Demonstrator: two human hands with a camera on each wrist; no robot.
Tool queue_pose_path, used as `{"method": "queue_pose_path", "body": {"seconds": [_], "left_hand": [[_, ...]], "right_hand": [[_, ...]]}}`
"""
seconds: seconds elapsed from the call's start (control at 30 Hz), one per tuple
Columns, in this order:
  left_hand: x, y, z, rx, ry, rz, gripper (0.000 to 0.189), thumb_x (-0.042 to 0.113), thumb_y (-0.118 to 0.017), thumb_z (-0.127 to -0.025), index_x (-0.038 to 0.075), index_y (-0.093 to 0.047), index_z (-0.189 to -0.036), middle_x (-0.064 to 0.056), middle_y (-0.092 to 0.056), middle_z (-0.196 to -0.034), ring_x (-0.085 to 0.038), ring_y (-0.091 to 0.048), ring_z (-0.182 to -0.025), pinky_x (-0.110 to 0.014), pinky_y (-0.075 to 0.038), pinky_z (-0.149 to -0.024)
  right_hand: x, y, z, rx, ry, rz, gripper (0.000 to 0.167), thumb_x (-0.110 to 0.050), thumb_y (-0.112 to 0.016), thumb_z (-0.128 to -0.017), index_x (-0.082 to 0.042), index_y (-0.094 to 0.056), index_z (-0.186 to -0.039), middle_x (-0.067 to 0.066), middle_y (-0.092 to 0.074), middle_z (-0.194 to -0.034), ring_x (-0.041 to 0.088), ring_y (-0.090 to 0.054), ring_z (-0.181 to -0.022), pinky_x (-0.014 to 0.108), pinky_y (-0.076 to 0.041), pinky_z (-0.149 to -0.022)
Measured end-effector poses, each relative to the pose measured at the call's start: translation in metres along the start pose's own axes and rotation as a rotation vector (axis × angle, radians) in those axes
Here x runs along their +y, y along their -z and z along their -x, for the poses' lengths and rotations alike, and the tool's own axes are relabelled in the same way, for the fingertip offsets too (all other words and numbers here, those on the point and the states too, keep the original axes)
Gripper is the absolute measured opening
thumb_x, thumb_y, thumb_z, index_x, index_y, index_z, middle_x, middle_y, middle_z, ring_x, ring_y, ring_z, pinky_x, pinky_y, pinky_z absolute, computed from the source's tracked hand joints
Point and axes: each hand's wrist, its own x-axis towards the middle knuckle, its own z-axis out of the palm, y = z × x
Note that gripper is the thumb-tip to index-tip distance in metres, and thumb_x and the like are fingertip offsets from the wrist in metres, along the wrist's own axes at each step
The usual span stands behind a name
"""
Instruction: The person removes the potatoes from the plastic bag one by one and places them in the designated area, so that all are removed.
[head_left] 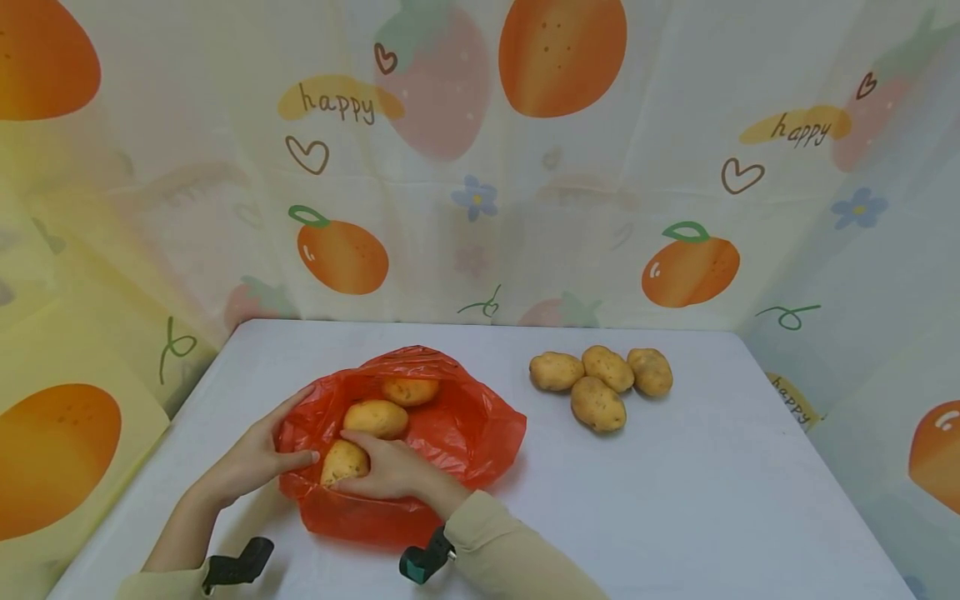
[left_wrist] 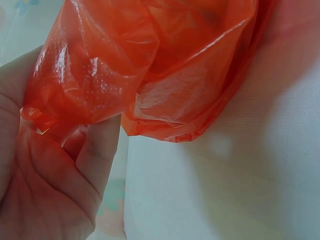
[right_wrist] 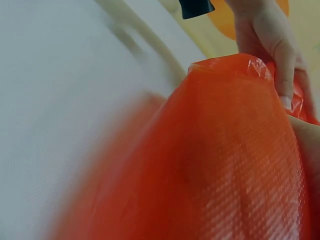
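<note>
A red plastic bag [head_left: 450, 437] lies on the table with its mouth spread toward the head camera. At its left side my left hand [head_left: 251, 458] holds the rim, the thumb over the edge; the left wrist view shows the film of the bag [left_wrist: 185, 95] between thumb and fingers. Inside the bag's mouth my right hand [head_left: 393, 468] grips a potato [head_left: 344, 462] near the left front. Two more potatoes lie behind it in the bag, one in the middle [head_left: 375, 418] and one at the back [head_left: 409, 391]. The bag [right_wrist: 225, 150] covers most of the right wrist view.
Several loose potatoes [head_left: 597, 405] are grouped at the back right of the white table [head_left: 675, 500]. A printed cloth [head_left: 480, 250] hangs behind the table and along its sides. Each wrist carries a small black camera mount [head_left: 238, 562].
</note>
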Motion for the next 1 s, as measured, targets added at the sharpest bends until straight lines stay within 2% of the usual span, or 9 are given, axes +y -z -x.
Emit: {"method": "queue_pose_path", "body": {"seconds": [0.2,0.47,0.7,1.0], "left_hand": [[0.0,0.0,0.0,-0.007,0.01,0.01,0.089,0.023,-0.072,-0.078,0.03,-0.017,-0.147,-0.018,-0.032,-0.143,-0.041,-0.041,-0.12,-0.038,-0.054,-0.081],[-0.001,0.001,0.0,-0.01,0.015,0.014,0.089,0.023,-0.072,-0.078,0.031,-0.017,-0.147,-0.019,-0.032,-0.142,-0.041,-0.041,-0.12,-0.038,-0.054,-0.081],[-0.001,0.001,0.001,-0.009,0.024,0.019,0.089,0.023,-0.072,-0.078,0.031,-0.016,-0.147,-0.019,-0.033,-0.142,-0.04,-0.041,-0.12,-0.038,-0.054,-0.08],[-0.003,0.001,0.001,0.001,-0.002,0.001,0.09,0.022,-0.072,-0.078,0.03,-0.016,-0.148,-0.018,-0.035,-0.14,-0.038,-0.042,-0.119,-0.037,-0.053,-0.083]], "right_hand": [[-0.004,-0.001,0.0,-0.004,-0.031,0.003,0.066,-0.049,-0.063,-0.081,-0.033,-0.036,-0.139,-0.011,-0.052,-0.129,0.009,-0.053,-0.111,0.032,-0.045,-0.094],[-0.003,-0.004,0.0,0.021,-0.021,0.012,0.066,-0.047,-0.064,-0.081,-0.029,-0.037,-0.139,-0.009,-0.051,-0.13,0.008,-0.049,-0.115,0.029,-0.043,-0.097],[0.002,-0.004,0.002,0.023,-0.002,-0.043,0.065,-0.046,-0.066,-0.08,-0.029,-0.039,-0.137,-0.01,-0.051,-0.128,0.008,-0.05,-0.111,0.031,-0.044,-0.094],[0.01,0.002,0.009,-0.013,0.009,-0.128,0.066,-0.045,-0.067,-0.08,-0.031,-0.038,-0.138,-0.011,-0.049,-0.13,0.009,-0.048,-0.113,0.034,-0.045,-0.095]]}}
